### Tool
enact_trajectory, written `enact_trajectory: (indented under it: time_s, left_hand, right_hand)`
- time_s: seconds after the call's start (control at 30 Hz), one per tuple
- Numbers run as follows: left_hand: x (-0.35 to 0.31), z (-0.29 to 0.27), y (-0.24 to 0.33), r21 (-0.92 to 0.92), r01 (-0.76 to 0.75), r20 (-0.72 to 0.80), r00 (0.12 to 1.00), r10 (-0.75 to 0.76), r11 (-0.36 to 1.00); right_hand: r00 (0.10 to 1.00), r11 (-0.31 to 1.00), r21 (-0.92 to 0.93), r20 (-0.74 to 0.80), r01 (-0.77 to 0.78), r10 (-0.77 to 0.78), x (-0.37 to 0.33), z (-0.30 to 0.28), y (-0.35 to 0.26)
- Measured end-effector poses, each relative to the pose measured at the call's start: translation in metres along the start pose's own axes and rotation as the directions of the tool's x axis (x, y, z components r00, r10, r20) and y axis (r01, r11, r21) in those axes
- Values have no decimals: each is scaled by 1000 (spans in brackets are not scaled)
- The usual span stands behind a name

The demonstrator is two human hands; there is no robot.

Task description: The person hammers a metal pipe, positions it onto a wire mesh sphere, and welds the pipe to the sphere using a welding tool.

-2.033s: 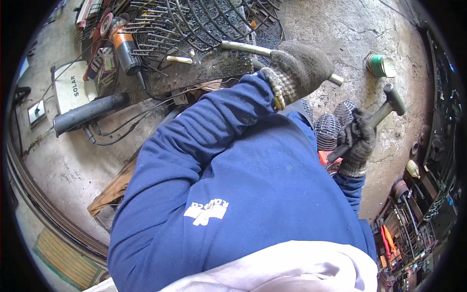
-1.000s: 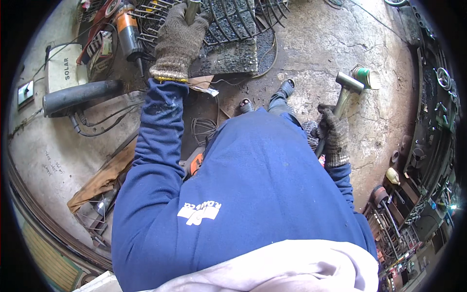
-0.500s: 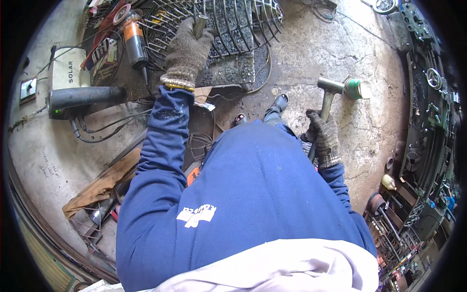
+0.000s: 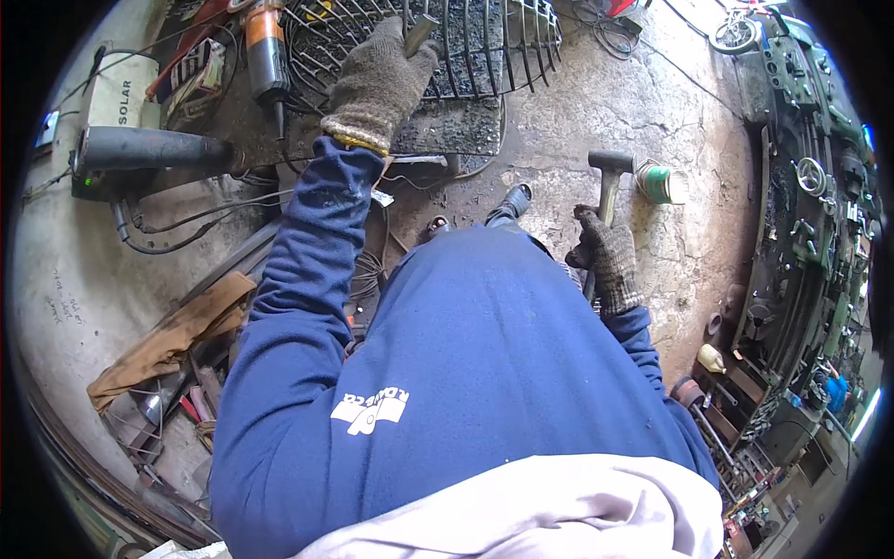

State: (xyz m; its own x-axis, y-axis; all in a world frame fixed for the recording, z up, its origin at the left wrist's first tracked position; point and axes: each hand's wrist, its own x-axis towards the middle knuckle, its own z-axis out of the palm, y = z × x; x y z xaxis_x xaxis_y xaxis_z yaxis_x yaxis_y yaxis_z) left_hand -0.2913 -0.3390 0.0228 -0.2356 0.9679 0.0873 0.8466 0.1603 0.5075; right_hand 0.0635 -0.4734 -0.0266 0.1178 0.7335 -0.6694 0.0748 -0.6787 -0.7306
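At the top of the view my left hand, in a grey-brown knit glove, is closed around a short metal bar. It rests over a rack of curved metal rods, which lies on a worn, dark work table. Lower and to the right, my right hand, gloved too, grips the wooden handle of a hammer. The hammer's head is raised above the floor, apart from the bar and the rack. The lower end of the bar is hidden by my glove.
An orange and grey angle grinder lies left of the rack. A pale welding machine with cables stands farther left. Beyond the hammer is a green can on the floor. A large machine and scattered tools line the right side.
The whole view has shifted slightly. Against the can behind it, the hammer has changed its position and tilt a little. Both hands keep their grips, the left still at the rack.
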Motion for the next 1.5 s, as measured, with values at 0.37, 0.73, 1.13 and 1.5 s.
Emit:
enact_trajectory:
  time_s: [0.37,0.73,1.13,1.5]
  left_hand:
    - [-1,-12,32,-70,150,45,988,-147,986]
    - [-10,-1,66,36,489,-87,870,-485,871]
    - [-8,17,69,-29,558,-162,816,-555,829]
    - [-14,11,67,91,515,-227,844,-486,852]
  right_hand:
    - [862,789,-367,84,493,-499,91,-5,-149]
    - [326,-308,-436,879,846,-348,284,148,-381]
    - [114,-103,-361,531,927,-840,413,174,-447]
    - [633,457,-507,253,730,-732,594,163,-540]
